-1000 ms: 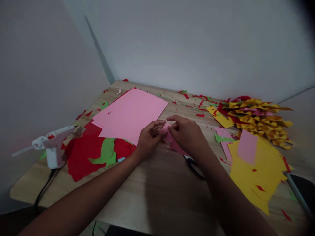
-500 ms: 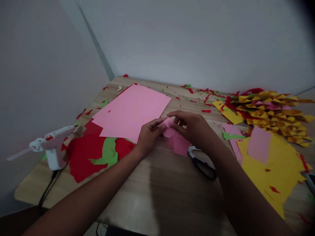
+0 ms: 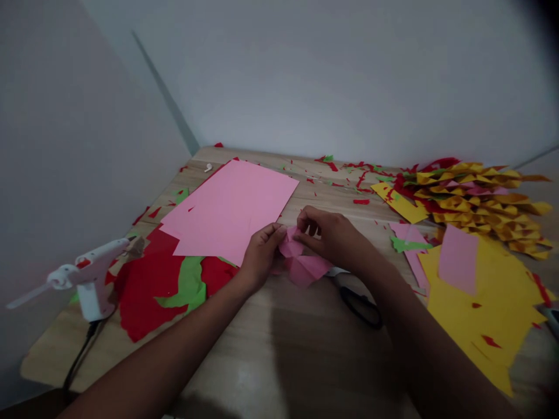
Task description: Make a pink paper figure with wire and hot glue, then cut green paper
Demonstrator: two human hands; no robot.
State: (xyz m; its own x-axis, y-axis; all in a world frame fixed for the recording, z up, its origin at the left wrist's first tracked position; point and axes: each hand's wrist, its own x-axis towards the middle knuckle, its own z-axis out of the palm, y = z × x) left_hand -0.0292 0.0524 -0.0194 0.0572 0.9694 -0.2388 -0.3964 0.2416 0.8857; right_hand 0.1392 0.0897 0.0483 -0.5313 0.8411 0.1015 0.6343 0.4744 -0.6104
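A small folded piece of pink paper [image 3: 305,267] is held up between both hands over the middle of the wooden table. My left hand [image 3: 262,253] pinches its upper left edge between thumb and fingers. Opposite, my right hand [image 3: 325,233] is closed on the top right edge, thumb against fingertips. Below the fingers the paper flares out in creased flaps. Scissors [image 3: 360,305] with black handles lie just under my right forearm, their blades partly hidden behind the paper. Larger pink sheets [image 3: 231,209] lie flat beyond my left hand.
At the left stands a white glue gun [image 3: 94,276] with its cord over the table edge. Red paper [image 3: 148,291] and a green scrap [image 3: 192,285] lie beside it. Yellow paper [image 3: 476,308] with a pink strip is at right, before a layered yellow paper piece [image 3: 480,192]. Small scraps litter the back.
The flaps of the pink paper have turned and spread wider. Both hands sit slightly lower in the picture, and the view has shifted a little.
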